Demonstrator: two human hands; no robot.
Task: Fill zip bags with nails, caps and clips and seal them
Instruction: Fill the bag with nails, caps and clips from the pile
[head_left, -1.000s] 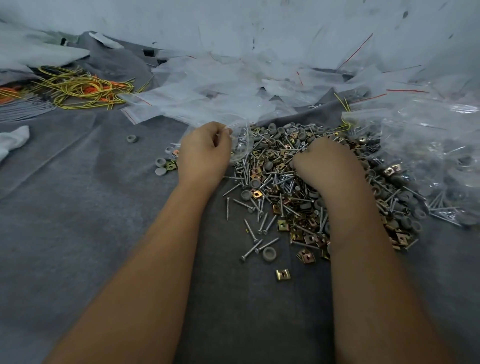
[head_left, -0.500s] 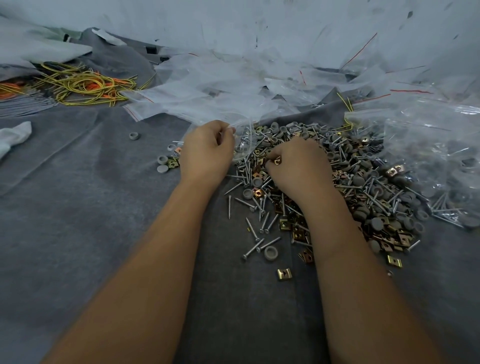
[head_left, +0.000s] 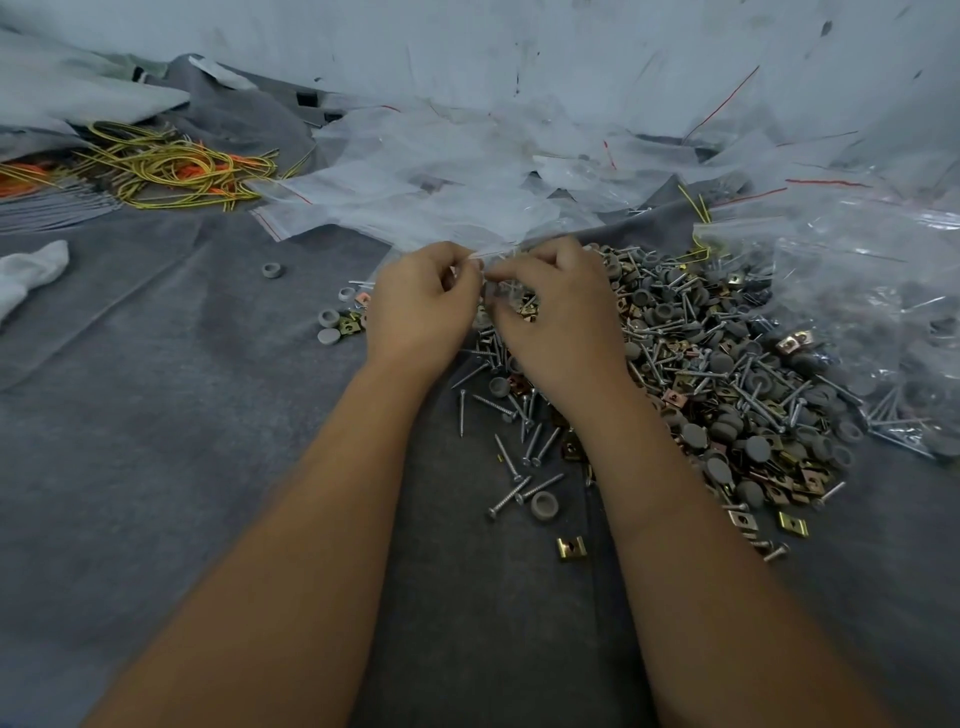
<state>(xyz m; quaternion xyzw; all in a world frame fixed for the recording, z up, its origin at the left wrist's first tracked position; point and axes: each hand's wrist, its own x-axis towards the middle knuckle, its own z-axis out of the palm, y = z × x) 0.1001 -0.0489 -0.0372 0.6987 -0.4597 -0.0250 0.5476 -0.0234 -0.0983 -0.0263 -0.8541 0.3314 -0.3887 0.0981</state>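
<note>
Grey felt cloth (head_left: 156, 415), hardware pile (head_left: 727, 395), left hand (head_left: 421, 306), right hand (head_left: 561, 322), both seemingly pinching zip bag (head_left: 501, 291)

1. Light is soft, even and cool, with only faint shadows beneath the forearms.
2. Small glints show on the clear bags (head_left: 857, 291) at right.
3. Wide-angle bending curves the edges; the corners look slightly soft.

Bare grey cloth (head_left: 156, 441) lies left — hardware pile (head_left: 727, 395) crowds right.
</note>
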